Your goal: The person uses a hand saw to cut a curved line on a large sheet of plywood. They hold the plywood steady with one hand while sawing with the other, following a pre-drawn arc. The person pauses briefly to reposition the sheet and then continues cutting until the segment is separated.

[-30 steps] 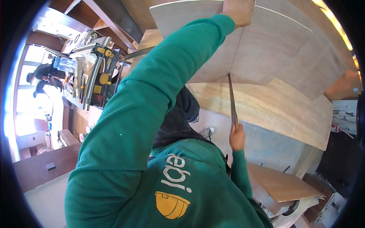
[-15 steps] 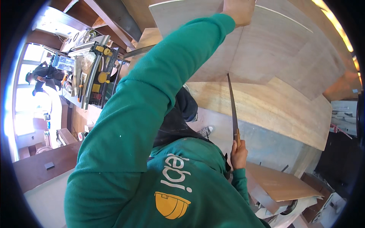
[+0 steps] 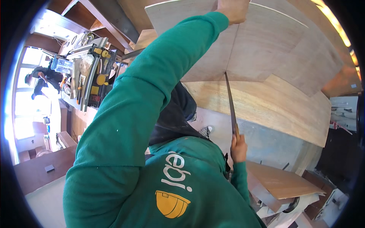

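My right hand (image 3: pixel 239 149) is closed around the wooden handle of a handsaw (image 3: pixel 231 100), right of my body. The long, dark, narrowing blade points away from me. Its far end meets the near edge of a thin wood panel (image 3: pixel 266 49), where a fine dark line runs up the panel. At the panel's far edge, my left hand (image 3: pixel 232 11) rests against it after reaching across in front of me. The picture's top edge cuts that hand off, and its fingers are hidden. Under the panel lies a pale wooden board (image 3: pixel 289 110).
A workbench (image 3: pixel 85 72) with tools and a clear plastic container stands at the left, and another person (image 3: pixel 43 78) is behind it. Brown sheets (image 3: pixel 283 182) lean at the lower right. A brown surface (image 3: pixel 34 167) is at the lower left. My shoe (image 3: pixel 205 131) shows on the floor.
My right hand and the saw have moved slightly forward, away from me. My left hand and the panel appear a little further left, as the whole view shifts slightly.
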Action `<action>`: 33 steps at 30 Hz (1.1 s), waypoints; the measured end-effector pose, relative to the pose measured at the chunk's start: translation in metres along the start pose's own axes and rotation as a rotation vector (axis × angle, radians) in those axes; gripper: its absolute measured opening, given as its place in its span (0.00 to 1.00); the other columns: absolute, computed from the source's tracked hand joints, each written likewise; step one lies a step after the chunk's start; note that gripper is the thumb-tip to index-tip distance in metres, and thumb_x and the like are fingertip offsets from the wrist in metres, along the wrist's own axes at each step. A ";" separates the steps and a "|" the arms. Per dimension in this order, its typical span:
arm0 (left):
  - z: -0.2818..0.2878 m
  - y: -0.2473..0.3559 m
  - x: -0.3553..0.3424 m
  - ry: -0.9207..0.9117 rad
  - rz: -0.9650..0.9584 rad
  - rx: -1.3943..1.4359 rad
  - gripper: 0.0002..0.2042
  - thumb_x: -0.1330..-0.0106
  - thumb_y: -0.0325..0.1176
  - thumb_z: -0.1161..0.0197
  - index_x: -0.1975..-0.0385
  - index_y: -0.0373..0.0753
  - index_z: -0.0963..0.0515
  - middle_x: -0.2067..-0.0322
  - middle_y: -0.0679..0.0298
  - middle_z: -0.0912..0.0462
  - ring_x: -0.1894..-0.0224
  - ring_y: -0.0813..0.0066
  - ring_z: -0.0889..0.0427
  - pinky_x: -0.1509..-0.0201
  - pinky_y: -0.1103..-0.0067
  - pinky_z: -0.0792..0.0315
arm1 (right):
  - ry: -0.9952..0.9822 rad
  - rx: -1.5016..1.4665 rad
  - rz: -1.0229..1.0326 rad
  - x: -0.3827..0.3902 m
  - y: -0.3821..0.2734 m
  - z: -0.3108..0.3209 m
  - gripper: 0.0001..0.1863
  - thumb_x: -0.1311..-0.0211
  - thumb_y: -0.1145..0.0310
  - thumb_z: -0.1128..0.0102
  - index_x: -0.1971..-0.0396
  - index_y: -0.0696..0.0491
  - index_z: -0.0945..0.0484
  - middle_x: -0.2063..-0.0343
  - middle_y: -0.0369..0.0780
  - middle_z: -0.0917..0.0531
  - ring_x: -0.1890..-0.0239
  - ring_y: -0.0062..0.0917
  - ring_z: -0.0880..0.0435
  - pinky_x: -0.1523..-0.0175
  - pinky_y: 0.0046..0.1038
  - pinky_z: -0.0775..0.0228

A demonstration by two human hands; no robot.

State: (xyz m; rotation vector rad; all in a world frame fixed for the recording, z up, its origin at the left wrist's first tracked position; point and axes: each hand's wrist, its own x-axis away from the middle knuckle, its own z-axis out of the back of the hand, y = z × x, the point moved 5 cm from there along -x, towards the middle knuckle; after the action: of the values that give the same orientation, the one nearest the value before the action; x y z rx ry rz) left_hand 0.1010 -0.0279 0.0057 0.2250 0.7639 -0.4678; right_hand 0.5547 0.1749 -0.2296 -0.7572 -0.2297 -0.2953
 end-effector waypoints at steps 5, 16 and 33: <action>-0.004 0.010 -0.001 -0.067 0.000 -0.114 0.19 0.39 0.32 0.43 0.49 0.33 0.22 0.54 0.48 0.18 0.48 0.48 0.20 0.41 0.49 0.33 | 0.026 -0.001 0.020 -0.028 0.008 -0.020 0.18 0.26 0.55 0.44 0.63 0.59 0.25 0.70 0.62 0.18 0.62 0.63 0.18 0.61 0.54 0.27; -0.011 0.000 -0.003 -0.202 0.037 -0.037 0.27 0.40 0.34 0.42 0.39 0.31 0.25 0.47 0.45 0.21 0.42 0.47 0.23 0.36 0.47 0.35 | 0.051 0.010 0.129 -0.061 0.000 -0.035 0.16 0.26 0.57 0.43 0.61 0.57 0.27 0.70 0.61 0.17 0.64 0.63 0.18 0.61 0.58 0.28; 0.001 0.001 -0.006 -0.149 0.003 -0.087 0.19 0.40 0.34 0.40 0.49 0.36 0.23 0.52 0.51 0.18 0.45 0.53 0.19 0.37 0.52 0.33 | 0.103 0.049 0.153 -0.097 -0.037 -0.037 0.17 0.27 0.56 0.42 0.62 0.58 0.26 0.70 0.62 0.17 0.63 0.64 0.19 0.60 0.59 0.28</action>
State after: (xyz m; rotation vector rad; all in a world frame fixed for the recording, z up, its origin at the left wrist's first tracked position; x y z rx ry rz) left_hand 0.0981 -0.0258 0.0102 0.1091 0.6367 -0.4428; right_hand 0.4550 0.1407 -0.2625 -0.7053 -0.0810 -0.1822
